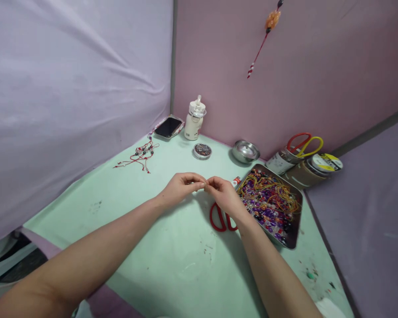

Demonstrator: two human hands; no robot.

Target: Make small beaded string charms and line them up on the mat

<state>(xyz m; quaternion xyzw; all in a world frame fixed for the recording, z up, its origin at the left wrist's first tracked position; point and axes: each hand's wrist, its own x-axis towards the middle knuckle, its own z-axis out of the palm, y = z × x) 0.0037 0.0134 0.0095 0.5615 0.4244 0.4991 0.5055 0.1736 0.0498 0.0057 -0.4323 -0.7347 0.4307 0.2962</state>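
Note:
My left hand and my right hand meet fingertip to fingertip above the pale green table, both pinched on something too small to make out. Red-handled scissors lie on the table just under my right wrist. A metal tray full of coloured beads and yellow and orange cords sits right beside my right hand.
Red cords strung with beads lie at the far left. A phone, a white bottle, a round spool and a small metal bowl stand along the back. Cans holding scissors and tape rolls stand at right. A beaded charm hangs on the wall.

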